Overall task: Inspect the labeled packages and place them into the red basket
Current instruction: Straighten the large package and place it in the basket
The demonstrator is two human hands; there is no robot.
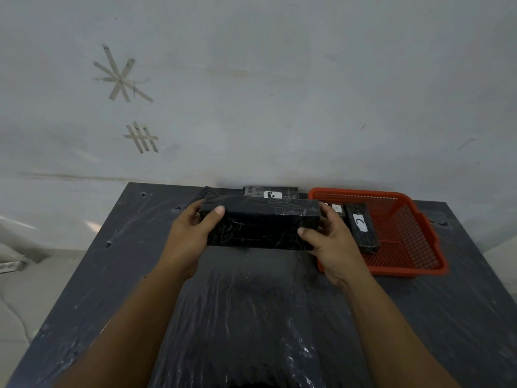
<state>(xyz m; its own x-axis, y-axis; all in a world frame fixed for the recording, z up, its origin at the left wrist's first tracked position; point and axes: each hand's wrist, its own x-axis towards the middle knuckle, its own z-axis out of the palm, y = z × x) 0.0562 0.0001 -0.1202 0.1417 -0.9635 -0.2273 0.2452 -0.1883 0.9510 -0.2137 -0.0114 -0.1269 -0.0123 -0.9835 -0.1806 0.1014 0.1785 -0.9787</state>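
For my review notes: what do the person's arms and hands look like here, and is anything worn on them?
Both forearms are bare up to the bottom edge of the picture: no sleeves show. The left hand and the right hand wear no gloves, and no rings, watch or bracelet show on the fingers or wrists. The thumbnails look short and unpainted. No markings, cables or straps are visible on either arm.

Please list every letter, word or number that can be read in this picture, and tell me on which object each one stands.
"B": white label on the package at the table's far edge, behind the held package.
"C": white label on the package in the red basket.
"A", small and faint: label on another package in the red basket, partly hidden by the right hand.
The held package shows no label here.
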